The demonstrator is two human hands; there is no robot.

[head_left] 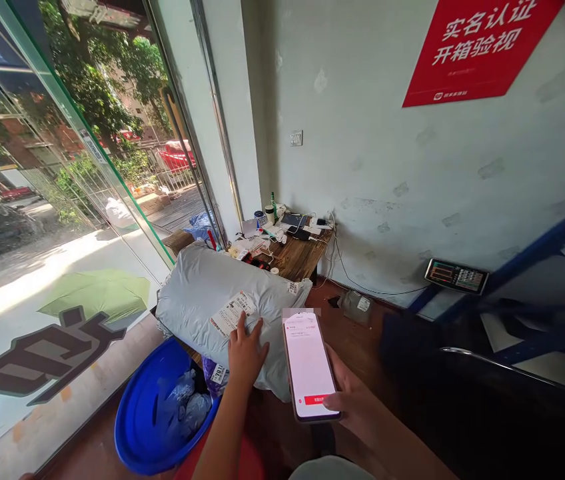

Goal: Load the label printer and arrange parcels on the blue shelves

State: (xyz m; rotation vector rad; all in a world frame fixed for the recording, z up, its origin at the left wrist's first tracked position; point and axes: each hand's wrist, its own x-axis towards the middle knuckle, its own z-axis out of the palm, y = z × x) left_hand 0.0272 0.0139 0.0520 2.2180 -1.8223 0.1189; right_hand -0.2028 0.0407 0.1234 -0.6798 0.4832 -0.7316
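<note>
Grey plastic mailing bag [195, 283] lies at the near end of the tabletop [307, 259], its support hidden; left hand [246, 353] rests on it, fingers spread, and should hold the shipping label [231, 315] flat and uncovered; right hand [357, 397] is clamped on the smartphone [311, 367], best held steady, thumb at the red button [313, 400]. Blue plastic tub [121, 427] stands lower, near the bag.

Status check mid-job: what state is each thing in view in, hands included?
Left hand: fingers spread, resting on the grey parcel
Right hand: gripping the phone
Phone: screen lit
Grey parcel: bulging, labelled
Blue tub: open-topped, crumpled plastic inside
Green umbrella: open
Green bottle: upright
Wall switch: setting unclear
Keypad display: readout illegible
</note>
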